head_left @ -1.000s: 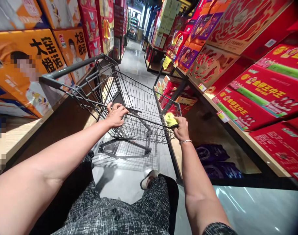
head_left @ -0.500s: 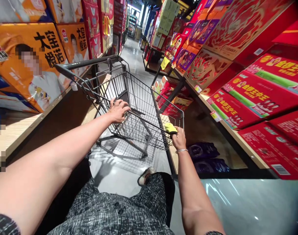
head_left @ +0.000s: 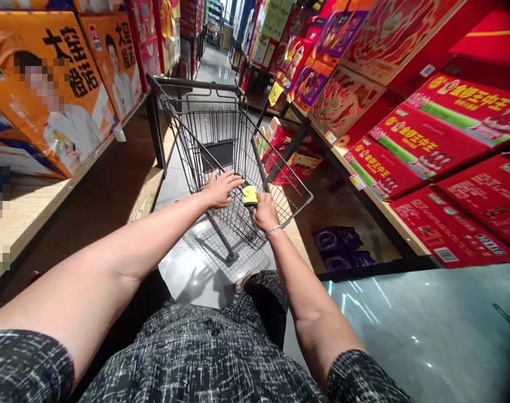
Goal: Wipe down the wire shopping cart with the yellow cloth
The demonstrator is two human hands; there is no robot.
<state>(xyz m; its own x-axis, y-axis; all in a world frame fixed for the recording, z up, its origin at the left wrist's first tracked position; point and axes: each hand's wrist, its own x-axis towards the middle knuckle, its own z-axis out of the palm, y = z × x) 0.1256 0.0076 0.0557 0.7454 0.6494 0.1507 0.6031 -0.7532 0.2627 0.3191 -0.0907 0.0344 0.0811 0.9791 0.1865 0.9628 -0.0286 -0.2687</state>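
Observation:
A dark metal shopping cart (head_left: 227, 148) stands in the aisle before me, its wire basket showing no goods inside. My left hand (head_left: 222, 189) is over the cart's near rim, palm down, with the fingers stretched to the right. Just right of it, my right hand (head_left: 265, 211) is closed round a bright yellow item with a black edge (head_left: 250, 196), at the near side of the cart. What the yellow item is cannot be told. A thin bracelet circles my right wrist.
Orange drink packs (head_left: 76, 89) stand on the left shelf. Red boxes (head_left: 414, 143) fill the right shelf, with purple bags (head_left: 339, 240) beneath it. Black shelf frames and wooden shelf edges flank the cart closely. The shiny floor (head_left: 213, 67) runs on between the shelves ahead.
The cart has turned to line up more with the aisle. My right hand and the yellow item have moved left, close to my left hand, which has moved slightly right.

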